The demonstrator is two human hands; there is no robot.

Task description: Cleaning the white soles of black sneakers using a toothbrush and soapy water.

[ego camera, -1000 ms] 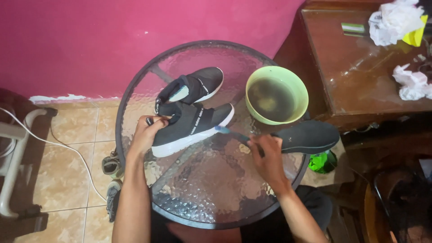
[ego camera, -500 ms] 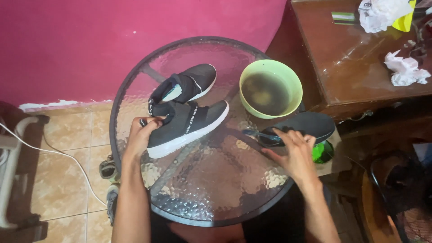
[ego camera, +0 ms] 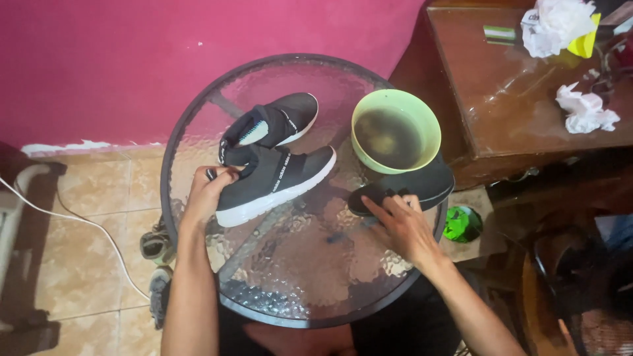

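Shoe [ego camera: 277,181] lies diagonally left of the green bowl [ego camera: 395,130]; my left hand [ego camera: 210,190] grips its heel, my right hand [ego camera: 401,224] presses flat on the insole [ego camera: 422,184].

Two shoes [ego camera: 277,165] lie left of the bowl [ego camera: 395,132] on the table [ego camera: 297,277].
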